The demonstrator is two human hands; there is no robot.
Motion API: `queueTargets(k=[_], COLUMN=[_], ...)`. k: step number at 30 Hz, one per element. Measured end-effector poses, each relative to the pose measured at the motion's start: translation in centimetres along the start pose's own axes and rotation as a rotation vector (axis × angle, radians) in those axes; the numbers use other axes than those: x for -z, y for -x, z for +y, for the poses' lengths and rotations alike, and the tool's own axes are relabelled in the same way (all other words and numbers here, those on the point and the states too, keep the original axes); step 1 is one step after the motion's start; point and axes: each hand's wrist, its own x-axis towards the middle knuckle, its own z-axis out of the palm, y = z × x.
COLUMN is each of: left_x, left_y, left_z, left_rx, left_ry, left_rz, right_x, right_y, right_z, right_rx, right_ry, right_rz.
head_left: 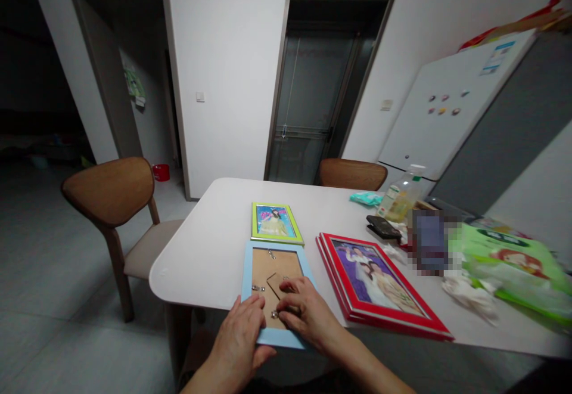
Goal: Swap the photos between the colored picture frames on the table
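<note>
A light blue picture frame (247,269) lies face down at the table's near edge, its brown backing board (263,266) showing. Small metal clips sit along the board's edges, and a thin dark angled line marks its middle. My left hand (239,334) rests on the frame's left side, fingers stretched out flat and thumb at the near edge. With bent fingers, my right hand (308,310) pinches at the metal clip (274,315) near the board's lower end; the fingers partly cover the board's right side. Just beyond lies a lime green picture frame (254,227) with a photo facing up.
Stacked red picture frames (357,310) lie to the right on the white table (196,245). Behind them are a black wallet (383,228), a plastic bottle (400,197), crumpled tissue (469,295) and a green package (513,257). Wooden chairs stand left (111,194) and beyond (353,173).
</note>
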Motion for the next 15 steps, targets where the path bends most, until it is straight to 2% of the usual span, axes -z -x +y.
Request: queueTargets(k=[6, 10, 15], left_x=[0.2, 0.1, 0.1], left_y=[-0.1, 0.0, 0.2], left_z=[0.1, -0.1, -0.1], left_rx=[-0.010, -0.019, -0.014], left_ry=[0.004, 0.025, 0.046], left_rz=[0.033, 0.036, 0.058], right_x=[-0.8, -1.9, -2.6], right_y=[-2.6, -4.7, -5.4], right_z=[-1.4, -2.0, -2.0], right_rx=[0.000, -0.004, -0.042], right_ry=[0.027, 0.088, 0.127], right_rz=[0.045, 0.027, 0.084])
